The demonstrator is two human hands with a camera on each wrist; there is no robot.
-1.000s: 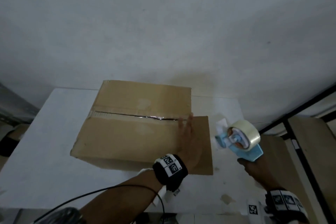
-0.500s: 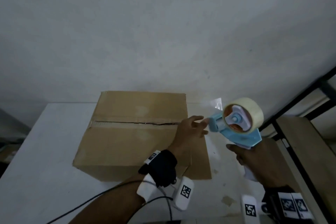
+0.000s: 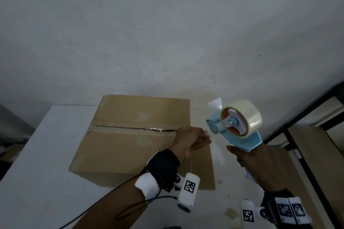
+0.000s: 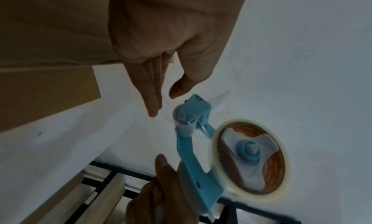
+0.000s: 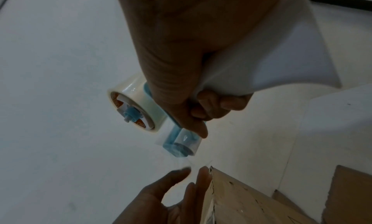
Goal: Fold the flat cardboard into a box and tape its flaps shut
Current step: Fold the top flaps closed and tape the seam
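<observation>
The folded cardboard box (image 3: 130,139) stands on the white table (image 3: 42,173), with shiny clear tape along its top seam (image 3: 134,129). My left hand (image 3: 206,140) hovers at the seam's right end, fingers straight, thumb apart, pointing at the dispenser's head. In the left wrist view that hand (image 4: 164,103) holds nothing I can make out; a faint film of tape shows by the fingertips. My right hand (image 3: 256,163) grips the handle of the blue tape dispenser (image 3: 240,126), held in the air right of the box. Its clear roll (image 5: 132,106) faces me.
A flat cardboard piece (image 3: 202,171) lies under the box's right side. A black-framed wooden shelf (image 3: 316,154) stands beyond the table's right edge. A grey wall (image 3: 167,33) rises right behind the box. Cables trail from my left wrist.
My left hand has come off the box top and now reaches right toward the dispenser. My right hand has raised the dispenser and brought it nearer the box.
</observation>
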